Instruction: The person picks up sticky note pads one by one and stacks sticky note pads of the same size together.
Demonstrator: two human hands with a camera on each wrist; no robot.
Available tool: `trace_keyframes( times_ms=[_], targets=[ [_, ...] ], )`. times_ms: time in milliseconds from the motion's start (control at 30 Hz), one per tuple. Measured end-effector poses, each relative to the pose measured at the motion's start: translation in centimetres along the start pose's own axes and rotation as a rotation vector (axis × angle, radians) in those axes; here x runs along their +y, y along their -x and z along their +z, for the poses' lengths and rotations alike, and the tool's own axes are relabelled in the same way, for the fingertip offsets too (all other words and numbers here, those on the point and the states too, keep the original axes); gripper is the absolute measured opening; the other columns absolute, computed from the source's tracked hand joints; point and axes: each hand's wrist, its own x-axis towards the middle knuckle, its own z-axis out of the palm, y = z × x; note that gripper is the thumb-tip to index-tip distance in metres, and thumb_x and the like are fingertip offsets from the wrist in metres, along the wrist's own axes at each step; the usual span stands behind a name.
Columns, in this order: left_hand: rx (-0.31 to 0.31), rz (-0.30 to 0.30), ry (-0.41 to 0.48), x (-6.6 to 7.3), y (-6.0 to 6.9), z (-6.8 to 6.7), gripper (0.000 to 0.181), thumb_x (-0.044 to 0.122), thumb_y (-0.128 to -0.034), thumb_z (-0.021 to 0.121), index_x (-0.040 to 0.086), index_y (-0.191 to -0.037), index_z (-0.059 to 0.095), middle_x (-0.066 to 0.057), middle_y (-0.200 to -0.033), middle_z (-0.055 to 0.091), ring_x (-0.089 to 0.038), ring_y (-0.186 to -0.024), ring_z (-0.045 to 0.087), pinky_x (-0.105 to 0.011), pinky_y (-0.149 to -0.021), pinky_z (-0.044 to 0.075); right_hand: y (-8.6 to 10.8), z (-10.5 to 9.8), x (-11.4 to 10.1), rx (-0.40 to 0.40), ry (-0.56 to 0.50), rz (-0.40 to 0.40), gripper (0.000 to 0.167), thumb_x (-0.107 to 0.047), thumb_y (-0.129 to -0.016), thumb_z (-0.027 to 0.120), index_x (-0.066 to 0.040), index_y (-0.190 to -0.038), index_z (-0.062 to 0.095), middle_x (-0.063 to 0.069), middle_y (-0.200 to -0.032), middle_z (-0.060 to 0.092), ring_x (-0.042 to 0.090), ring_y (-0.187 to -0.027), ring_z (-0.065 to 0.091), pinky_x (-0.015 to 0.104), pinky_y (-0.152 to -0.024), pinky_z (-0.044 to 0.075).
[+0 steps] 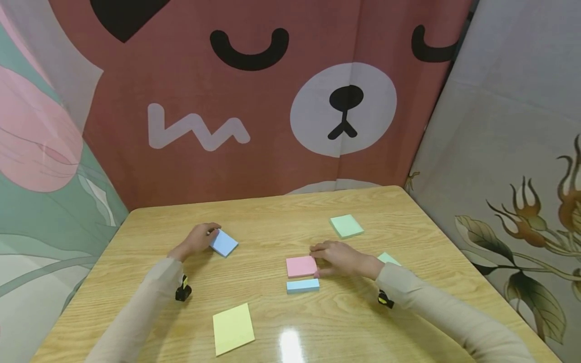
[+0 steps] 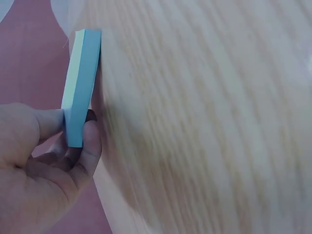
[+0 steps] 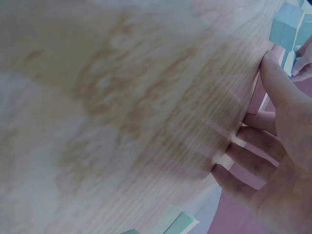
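At the table's left, my left hand [image 1: 199,238] pinches a blue sticky note pad [image 1: 224,243] between thumb and fingers. In the left wrist view the pad [image 2: 83,87] stands on edge in the left hand [image 2: 53,161], a little apart from the wood. My right hand [image 1: 342,258] is at the right side of a pink sticky note pad [image 1: 300,266], thumb and index finger at its two right corners. Seen from the right wrist, the pink pad [image 3: 257,95] lies between thumb and index finger; the other fingers of the right hand [image 3: 287,146] touch the table.
Just in front of the pink pad lies a narrow light-blue sticky pad [image 1: 302,286]. A yellow pad [image 1: 233,329] is near the front. One green pad [image 1: 347,226] lies at the back right; another green pad [image 1: 388,258] is partly behind the right forearm. Curtains border the wooden table [image 1: 272,222].
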Motion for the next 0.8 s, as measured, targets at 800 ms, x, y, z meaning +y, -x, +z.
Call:
trace_keyframes(
  times_ms=[800],
  targets=[
    [-0.051,-0.11,0.081,-0.2,0.4,-1.4,0.021,0.005,-0.0983,0.058,-0.008,-0.109,0.069,-0.024,-0.104,0.067,-0.032,-0.093,0.063,-0.04,-0.074,0.054,0.1,-0.1,-0.1,0.005,-0.008,0.002,0.056,-0.045,-0.093,0.067,-0.001,-0.128,0.065,0.019,-0.136,0.057,0.036,-0.121,0.056,0.05,-0.099,0.046]
  ],
)
